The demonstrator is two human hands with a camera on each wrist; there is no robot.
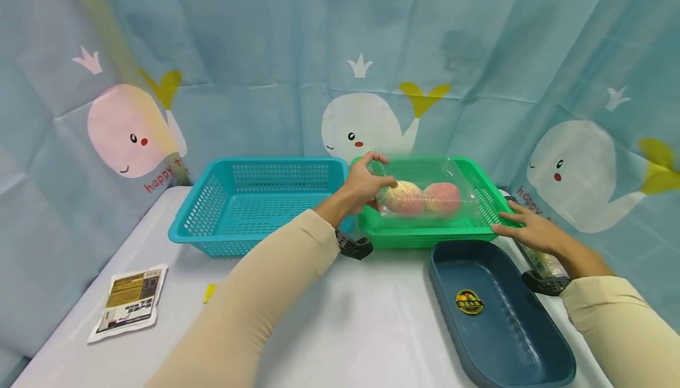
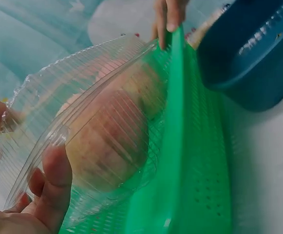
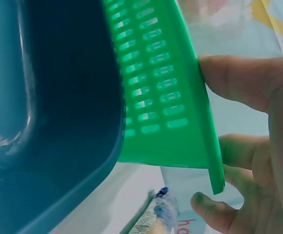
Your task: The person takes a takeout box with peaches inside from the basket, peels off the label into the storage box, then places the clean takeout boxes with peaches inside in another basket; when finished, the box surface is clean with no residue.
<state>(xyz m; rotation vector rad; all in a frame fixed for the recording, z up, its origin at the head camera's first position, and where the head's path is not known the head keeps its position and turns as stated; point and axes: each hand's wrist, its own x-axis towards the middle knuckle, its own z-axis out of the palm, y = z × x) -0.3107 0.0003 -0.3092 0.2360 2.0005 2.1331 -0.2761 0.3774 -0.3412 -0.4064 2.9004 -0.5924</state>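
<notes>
My left hand (image 1: 363,184) grips the left end of a clear plastic clamshell box (image 1: 462,199), thumb on the near side. Pink-and-yellow round fruits (image 1: 442,198) sit inside the box; whether they are apples or peaches I cannot tell. The box is in or just above a green basket (image 1: 414,238), tilted in the left wrist view, where the left thumb (image 2: 58,168) presses its edge. At the basket's right corner, my right hand (image 1: 536,233) holds the rim. The right wrist view shows that thumb (image 3: 234,78) against the rim, with other fingertips partly behind it.
A blue basket (image 1: 260,237) stands left of the green one. In front on the right lies a dark blue tray (image 1: 510,317) with a round sticker. A printed packet (image 1: 130,302) and a yellow scrap (image 1: 209,292) lie at left. Another package (image 1: 544,263) is partly hidden under the right forearm.
</notes>
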